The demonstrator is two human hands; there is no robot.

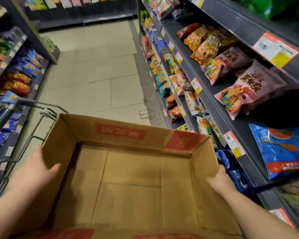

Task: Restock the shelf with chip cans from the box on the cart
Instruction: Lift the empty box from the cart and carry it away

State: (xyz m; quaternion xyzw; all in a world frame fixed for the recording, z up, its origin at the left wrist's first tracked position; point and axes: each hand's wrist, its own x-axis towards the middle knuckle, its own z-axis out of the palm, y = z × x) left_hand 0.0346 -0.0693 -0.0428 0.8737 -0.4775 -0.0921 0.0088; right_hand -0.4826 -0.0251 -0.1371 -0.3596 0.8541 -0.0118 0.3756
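An open cardboard box (71, 135) with red printing fills the lower middle of the head view. Its inside shows only bare cardboard, with no chip cans visible. My left hand (36, 171) is pressed flat against the box's left outer wall, thumb over the edge. My right hand (221, 180) grips the box's right wall at its rim. The box sits over a metal cart frame (33, 121), seen at the left. The shelf (219, 118) on the right holds snack bags.
I stand in a narrow shop aisle with a tiled floor (93, 71) ahead. Shelves of snack bags (22, 78) line the left side too. Price tags (196, 85) stick out along the right shelf edges. Another shelf run closes the aisle's far end.
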